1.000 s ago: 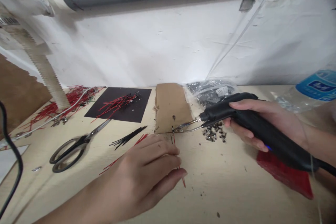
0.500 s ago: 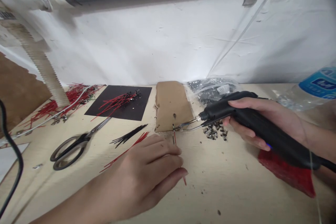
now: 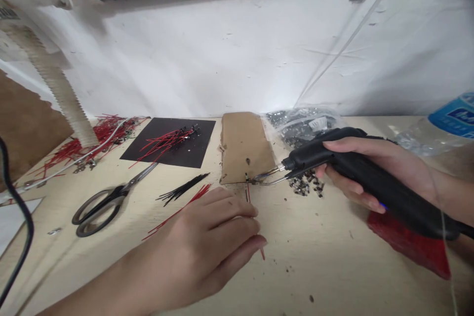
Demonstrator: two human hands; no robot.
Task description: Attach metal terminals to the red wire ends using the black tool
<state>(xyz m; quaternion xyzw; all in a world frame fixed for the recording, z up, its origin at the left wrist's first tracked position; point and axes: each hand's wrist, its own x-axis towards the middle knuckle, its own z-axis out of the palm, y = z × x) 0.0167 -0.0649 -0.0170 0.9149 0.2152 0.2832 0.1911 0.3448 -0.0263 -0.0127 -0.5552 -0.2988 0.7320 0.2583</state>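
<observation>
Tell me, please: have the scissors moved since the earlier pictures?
No. Judged against the black sheet, the scissors lie as before: their blades still reach its near edge.

There is one soldering gun [image 3: 381, 182], one bottle [image 3: 454, 117] and one black sheet [image 3: 192, 153]. I count one pair of scissors [image 3: 124, 192].

Yr head cam's looking fwd/down from above, close to L hand [image 3: 218, 237] & R hand [image 3: 402, 165], facing wall [image 3: 207, 69].
</observation>
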